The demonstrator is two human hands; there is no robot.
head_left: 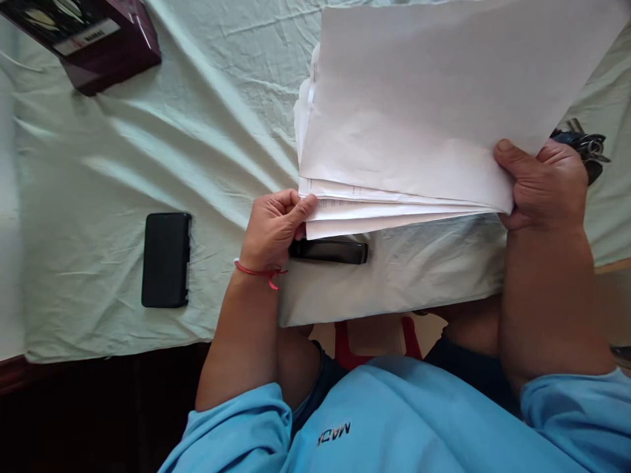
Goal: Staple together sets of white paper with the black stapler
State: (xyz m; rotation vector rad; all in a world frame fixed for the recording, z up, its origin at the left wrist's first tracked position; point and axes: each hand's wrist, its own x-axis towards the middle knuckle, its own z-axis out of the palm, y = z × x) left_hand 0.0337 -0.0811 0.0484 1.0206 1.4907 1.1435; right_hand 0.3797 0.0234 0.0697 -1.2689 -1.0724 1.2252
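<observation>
A stack of white paper sheets [414, 98] is held between my two hands above the cloth-covered table. My left hand [276, 223] pinches the near left corner of the lower sheets, thumb on top. My right hand [547, 180] grips the near right corner, its thumb pressing on the blank top sheet. Toward the left the edges fan apart, and lines of print show on some lower sheets. Just below the stack lies a black stapler-like object [335, 251], its left end hidden by my left hand.
On the pale green cloth [98, 177] lies a black rectangular device [166, 260], left of my left arm. A dark maroon box [113, 56] stands at the far left. Beyond my right hand is a bunch of keys [591, 148], partly hidden. The table's near edge runs before my lap.
</observation>
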